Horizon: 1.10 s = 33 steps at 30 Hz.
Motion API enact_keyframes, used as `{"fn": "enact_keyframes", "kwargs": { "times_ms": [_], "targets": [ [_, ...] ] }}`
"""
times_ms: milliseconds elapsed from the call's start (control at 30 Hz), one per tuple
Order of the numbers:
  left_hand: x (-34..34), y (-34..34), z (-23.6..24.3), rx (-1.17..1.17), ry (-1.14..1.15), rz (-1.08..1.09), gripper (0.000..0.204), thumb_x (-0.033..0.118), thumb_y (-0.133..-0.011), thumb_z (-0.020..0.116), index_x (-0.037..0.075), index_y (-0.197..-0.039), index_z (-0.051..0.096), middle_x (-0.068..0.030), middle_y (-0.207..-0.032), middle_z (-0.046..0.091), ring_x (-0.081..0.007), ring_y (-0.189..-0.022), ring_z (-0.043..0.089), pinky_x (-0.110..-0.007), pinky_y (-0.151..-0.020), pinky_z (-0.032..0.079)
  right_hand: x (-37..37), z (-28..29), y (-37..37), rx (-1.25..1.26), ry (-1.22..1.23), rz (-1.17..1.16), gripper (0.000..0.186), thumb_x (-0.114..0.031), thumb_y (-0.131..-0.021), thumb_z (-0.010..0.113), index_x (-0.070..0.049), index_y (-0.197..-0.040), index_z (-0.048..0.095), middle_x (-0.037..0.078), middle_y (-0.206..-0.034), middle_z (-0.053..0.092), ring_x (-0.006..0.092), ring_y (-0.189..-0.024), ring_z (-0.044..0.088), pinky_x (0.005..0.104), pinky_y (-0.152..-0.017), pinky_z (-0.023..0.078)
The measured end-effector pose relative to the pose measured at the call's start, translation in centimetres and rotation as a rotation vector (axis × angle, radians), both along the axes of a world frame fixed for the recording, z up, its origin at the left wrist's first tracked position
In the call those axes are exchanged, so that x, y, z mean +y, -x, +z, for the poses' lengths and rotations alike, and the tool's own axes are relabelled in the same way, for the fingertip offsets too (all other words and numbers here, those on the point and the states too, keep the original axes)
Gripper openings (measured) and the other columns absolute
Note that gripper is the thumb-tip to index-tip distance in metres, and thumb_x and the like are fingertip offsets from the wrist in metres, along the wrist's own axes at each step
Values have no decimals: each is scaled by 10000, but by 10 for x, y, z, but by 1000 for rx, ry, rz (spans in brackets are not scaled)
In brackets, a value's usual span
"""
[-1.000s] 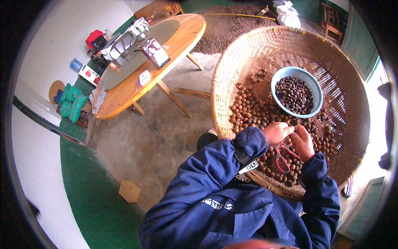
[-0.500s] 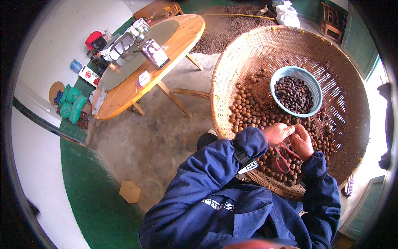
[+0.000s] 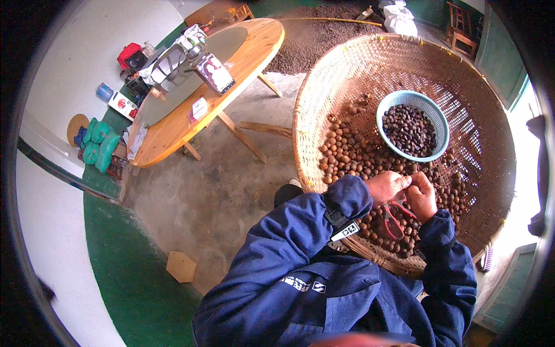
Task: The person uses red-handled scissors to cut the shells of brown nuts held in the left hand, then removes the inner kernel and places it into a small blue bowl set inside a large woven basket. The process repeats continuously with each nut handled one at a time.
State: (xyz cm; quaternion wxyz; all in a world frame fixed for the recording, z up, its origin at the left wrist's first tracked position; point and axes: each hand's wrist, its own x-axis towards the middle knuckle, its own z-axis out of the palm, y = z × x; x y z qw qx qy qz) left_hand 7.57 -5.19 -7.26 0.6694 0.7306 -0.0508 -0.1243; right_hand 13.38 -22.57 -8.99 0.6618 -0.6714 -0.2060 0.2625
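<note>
While the bench [image 3: 257, 55], round and wooden, stands well apart at far left, the wide woven basket [image 3: 491, 156] takes up the right side, its near rim just in front of the person. Both forearms, in dark blue sleeves [image 3: 289, 225], come from the near side over that rim. In the basket's middle, just beyond the hands, a light blue colander [image 3: 444, 127] sits apart from them.

The left hand [image 3: 386, 188] and right hand [image 3: 422, 199] meet over the near half of the basket, thumbs and fingers bent inward and fingertips close together. How far those tips close, and whether on anything small, cannot be told, as the fingers cover the spot.

On the near side of the hands lie the red handles of a pair of scissors [image 3: 399, 223], spread apart; the far end runs up to the right hand and is hidden, so a grip on it cannot be confirmed. Round brown nuts [image 3: 335, 153] lie below and around both hands, most thickly to the left and on the near side. Smallest are the dark seeds [image 3: 409, 130], heaped inside the colander.
</note>
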Motion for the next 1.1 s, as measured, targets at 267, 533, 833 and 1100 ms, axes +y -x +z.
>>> {"fn": "enact_keyframes", "kwargs": {
  "times_ms": [267, 533, 833, 1100],
  "targets": [
    [3, -2, -1, 316, 310, -131, 395, 412, -1017, 390, 85, -881, 564, 21, -578, 449, -85, -424, 382, -266, -364, 288, -1, 19, -2, 312, -143, -36, 142, 15, -808, 456, -64, -859, 562, 14, -684, 559, 104, -531, 485, 237, -474, 370],
    [5, 1, 8, 324, 445, -141, 379, 370, -997, 406, 90, -785, 550, 13, -596, 462, -92, -433, 399, -265, -365, 298, -5, 31, -6, 215, -109, -88, 65, -47, -804, 471, -67, -804, 533, 2, -593, 482, 81, -424, 370, 223, -392, 264],
    [5, -5, 7, 339, 400, 146, 354, 386, -1010, 422, 86, -900, 574, 2, -620, 512, -115, -436, 439, -268, -381, 336, -9, 32, -7, 317, -98, -19, 123, -182, -879, 462, -90, -823, 522, -1, -613, 481, 78, -421, 340, 231, -375, 241],
    [5, -8, -3, 340, 297, 184, 416, 418, -1016, 412, 52, -938, 595, -15, -655, 547, -120, -491, 501, -280, -433, 400, -2, 16, -11, 302, -31, -159, 143, -200, -958, 591, -61, -968, 558, 13, -756, 578, 83, -561, 486, 215, -457, 368]
  ]
}}
